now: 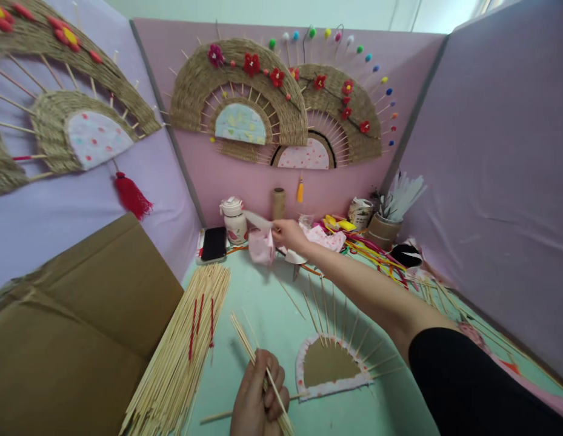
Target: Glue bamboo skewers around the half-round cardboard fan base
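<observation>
At the bottom centre, my left hand (pixel 259 393) is closed around a small bundle of thin bamboo sticks (pixel 245 336) that slants up and left. My right hand (pixel 290 235) stretches to the back of the table, its fingers pinched at a piece of pale pink cloth (pixel 262 247). A whitish strip (pixel 258 220) also meets those fingertips; which of the two is gripped is hard to see. Right of my left hand lies a cardboard half-circle (pixel 332 364) edged with spotted pink cloth, with several sticks (pixel 334 312) fanning out from its curved side.
On the left lies a large pile of bamboo sticks (pixel 181 357) beside a brown cardboard sheet (pixel 76 315). A phone (pixel 214 244), a white bottle (pixel 234 221) and a cardboard tube (pixel 278 203) stand or lie behind. Coloured pipe cleaners (pixel 376 257) spread at right; woven fans (pixel 240 66) hang on the partition.
</observation>
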A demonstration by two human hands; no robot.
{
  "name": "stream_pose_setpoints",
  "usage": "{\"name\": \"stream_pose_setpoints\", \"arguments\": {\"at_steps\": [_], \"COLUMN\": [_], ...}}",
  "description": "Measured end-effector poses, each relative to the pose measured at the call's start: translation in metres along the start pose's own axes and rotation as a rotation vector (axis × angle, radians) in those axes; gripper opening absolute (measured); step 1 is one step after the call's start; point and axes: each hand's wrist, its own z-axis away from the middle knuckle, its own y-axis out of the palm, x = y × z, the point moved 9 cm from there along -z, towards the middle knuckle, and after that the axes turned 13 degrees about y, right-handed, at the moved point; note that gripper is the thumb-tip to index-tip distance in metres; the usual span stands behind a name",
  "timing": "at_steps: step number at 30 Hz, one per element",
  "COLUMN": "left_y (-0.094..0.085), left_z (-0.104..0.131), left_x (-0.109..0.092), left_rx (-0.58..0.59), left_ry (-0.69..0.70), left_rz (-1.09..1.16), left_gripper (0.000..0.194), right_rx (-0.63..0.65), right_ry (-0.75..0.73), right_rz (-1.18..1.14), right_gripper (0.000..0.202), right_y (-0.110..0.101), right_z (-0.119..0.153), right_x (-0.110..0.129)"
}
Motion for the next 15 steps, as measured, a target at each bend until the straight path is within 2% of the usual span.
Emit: {"name": "stream_pose_setpoints", "arguments": {"at_steps": [3,6,9,11,12,13,15], "left_y": [0.000,-0.003,-0.006,-0.007,-0.007,-0.007,-0.005], "left_z": [0.001,0.001,-0.001,-0.002,-0.002,-0.002,-0.002], "left_x": [0.000,0.001,0.002,0.003,0.003,0.002,0.001], "left_rx": [0.004,-0.008,-0.002,0.006,0.007,0.007,0.003], "left_ry": [0.001,0.006,-0.008,-0.013,-0.009,-0.001,0.015], "left_rz": [0.003,0.011,0.011,0.005,0.002,-0.001,-0.003], "left_gripper": [0.057,0.056,0.057,0.058,0.057,0.057,0.056], "right_rx": [-0.114,-0.141,-0.061,0.055,0.121,0.179,0.260], "right_ry": [0.101,0.116,0.022,-0.106,-0.173,-0.223,-0.265], "right_rz": [-0.067,-0.114,-0.153,-0.168,-0.162,-0.147,-0.089], "right_gripper": [0.035,0.046,0.038,0.031,0.036,0.044,0.049], "right_y": [-0.038,-0.049,-0.029,-0.006,0.005,0.014,0.025], "right_z": [-0.020,-0.023,-0.010,0.006,0.015,0.022,0.033], "right_x": [-0.014,-0.008,0.022,0.048,0.056,0.060,0.050]}}
